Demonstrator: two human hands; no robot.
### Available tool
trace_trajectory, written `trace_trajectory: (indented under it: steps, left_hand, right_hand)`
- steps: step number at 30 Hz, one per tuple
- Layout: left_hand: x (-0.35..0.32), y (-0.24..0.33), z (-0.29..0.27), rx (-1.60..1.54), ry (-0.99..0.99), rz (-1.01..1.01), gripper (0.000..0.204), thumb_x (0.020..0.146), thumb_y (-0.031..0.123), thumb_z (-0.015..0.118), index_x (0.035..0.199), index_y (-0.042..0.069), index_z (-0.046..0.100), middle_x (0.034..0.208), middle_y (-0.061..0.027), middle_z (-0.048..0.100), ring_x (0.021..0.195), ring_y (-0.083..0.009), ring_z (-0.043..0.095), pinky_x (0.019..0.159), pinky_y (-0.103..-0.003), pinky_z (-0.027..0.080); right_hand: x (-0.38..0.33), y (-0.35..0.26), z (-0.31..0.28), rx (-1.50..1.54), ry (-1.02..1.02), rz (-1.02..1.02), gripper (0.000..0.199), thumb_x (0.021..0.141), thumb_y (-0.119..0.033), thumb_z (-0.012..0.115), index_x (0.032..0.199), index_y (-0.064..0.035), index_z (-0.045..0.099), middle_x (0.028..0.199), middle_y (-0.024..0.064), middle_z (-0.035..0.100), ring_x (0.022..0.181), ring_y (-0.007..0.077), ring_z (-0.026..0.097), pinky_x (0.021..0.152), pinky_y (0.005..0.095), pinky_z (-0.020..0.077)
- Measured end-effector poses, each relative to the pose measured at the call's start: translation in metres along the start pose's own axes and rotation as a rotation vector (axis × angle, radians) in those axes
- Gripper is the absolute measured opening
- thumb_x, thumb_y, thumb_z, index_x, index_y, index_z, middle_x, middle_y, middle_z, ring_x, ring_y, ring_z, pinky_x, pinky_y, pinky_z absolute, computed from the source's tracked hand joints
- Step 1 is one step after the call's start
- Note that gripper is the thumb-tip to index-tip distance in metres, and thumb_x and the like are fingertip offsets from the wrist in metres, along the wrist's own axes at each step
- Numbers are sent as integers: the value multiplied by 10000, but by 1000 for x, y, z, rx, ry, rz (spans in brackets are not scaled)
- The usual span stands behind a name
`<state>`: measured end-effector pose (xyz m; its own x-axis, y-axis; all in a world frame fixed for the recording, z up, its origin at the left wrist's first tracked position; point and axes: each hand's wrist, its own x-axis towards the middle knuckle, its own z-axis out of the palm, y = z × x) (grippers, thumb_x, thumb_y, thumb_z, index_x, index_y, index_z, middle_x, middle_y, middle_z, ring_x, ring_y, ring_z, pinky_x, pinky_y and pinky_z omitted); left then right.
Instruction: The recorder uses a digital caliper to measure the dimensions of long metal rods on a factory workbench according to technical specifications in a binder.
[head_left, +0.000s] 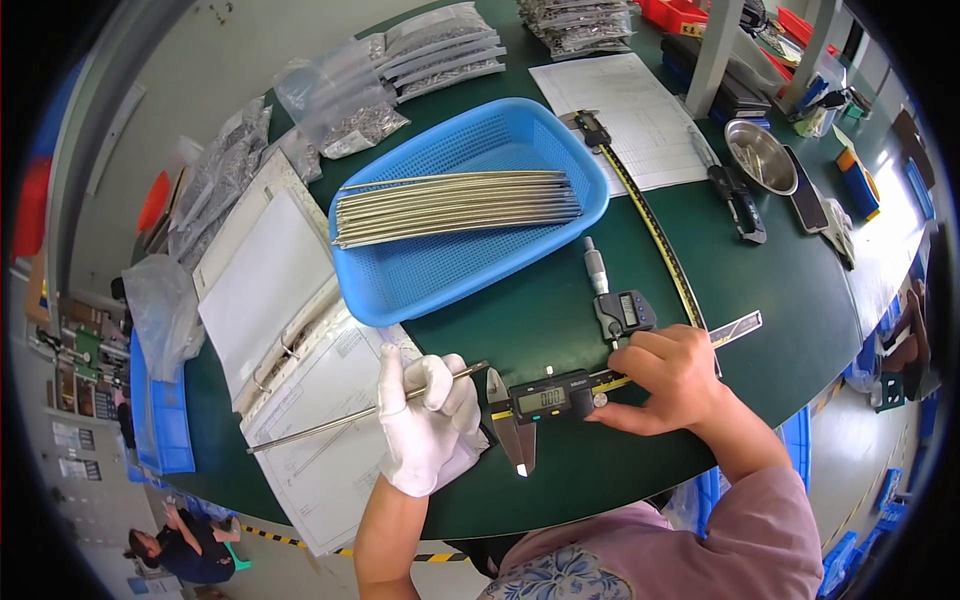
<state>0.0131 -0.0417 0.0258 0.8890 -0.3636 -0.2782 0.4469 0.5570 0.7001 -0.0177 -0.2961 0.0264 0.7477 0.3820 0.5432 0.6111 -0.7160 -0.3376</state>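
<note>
A thin metal rod (320,428) is pinched in the fingers of my left hand (420,430), which wears a white glove. The rod slants across the open binder's pages, its right end close to the caliper jaws. My bare right hand (665,385) grips a digital caliper (548,400) by its slide and beam. The caliper's jaws look closed together, with nothing visible between them. Beyond my hands, a blue perforated basket (400,312) holds a bundle of similar metal rods (455,210). A digital micrometer (620,310) lies just past my right hand.
An open binder (265,290) covers the table's left side. A long caliper (650,215), another caliper (738,205), a metal bowl (785,180) and a phone (806,190) lie rightward. Bags of small metal parts (440,50) line the back. Another person (190,548) appears at lower left.
</note>
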Motion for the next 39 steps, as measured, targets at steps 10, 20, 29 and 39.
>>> trace_trajectory:
  steps: [10, 20, 29, 39]
  left_hand:
    - [-3, -6, 2, -85, 104, 14, 638, 933, 569, 235, 497, 109, 316, 637, -26, 369, 469, -118, 357, 383, -246, 324]
    - [-7, -3, 3, 20, 99, -40, 643, 925, 581, 251, 480, 120, 304, 730, -42, 451, 470, -103, 357, 392, -241, 372]
    - [-6, -4, 11, 47, 167, -12, 634, 935, 547, 225, 454, 138, 277, 622, -58, 456, 449, -94, 349, 344, -211, 346]
    - [-8, -2, 3, 7, 61, -6, 640, 935, 559, 233, 470, 125, 295, 586, -12, 354, 442, -114, 396, 384, -209, 386]
  right_hand:
    - [-1, -7, 7, 2, -88, -70, 392, 652, -445, 728, 739, -98, 567, 586, 0, 456, 429, 174, 490, 380, 302, 359]
    - [1, -7, 6, -31, -85, -78, 384, 653, -438, 720, 775, -94, 602, 575, -9, 440, 433, 157, 484, 381, 287, 351]
    - [3, -8, 5, -6, -91, -93, 373, 654, -398, 723, 793, -74, 601, 579, -3, 440, 433, 157, 481, 378, 288, 353]
    - [-1, -8, 7, 37, -115, -108, 352, 657, -335, 710, 845, -58, 601, 612, 12, 466, 441, 176, 493, 380, 292, 373]
